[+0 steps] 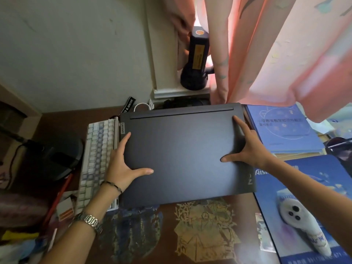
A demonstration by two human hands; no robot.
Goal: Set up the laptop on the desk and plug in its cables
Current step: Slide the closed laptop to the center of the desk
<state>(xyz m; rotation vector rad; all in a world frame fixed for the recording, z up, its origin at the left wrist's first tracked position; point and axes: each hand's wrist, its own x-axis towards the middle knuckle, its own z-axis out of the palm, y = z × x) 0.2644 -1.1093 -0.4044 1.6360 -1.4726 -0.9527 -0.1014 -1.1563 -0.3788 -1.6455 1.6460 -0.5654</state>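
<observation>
A closed dark grey laptop (182,149) lies flat in the middle of the brown desk (167,235), lid up, hinge edge away from me. My left hand (123,164) grips its left edge, thumb spread on the lid. My right hand (245,147) holds the right edge, thumb and forefinger resting on the lid. A white cable (142,106) loops just behind the laptop's far left corner, near dark cables under the window ledge. No cable is visibly plugged into the laptop.
A white keyboard (97,157) lies along the laptop's left side. Blue books (282,128) and a blue mouse pad (312,206) with a white mouse (302,225) lie to the right. A black flashlight (196,60) stands on the ledge by pink curtains (276,54).
</observation>
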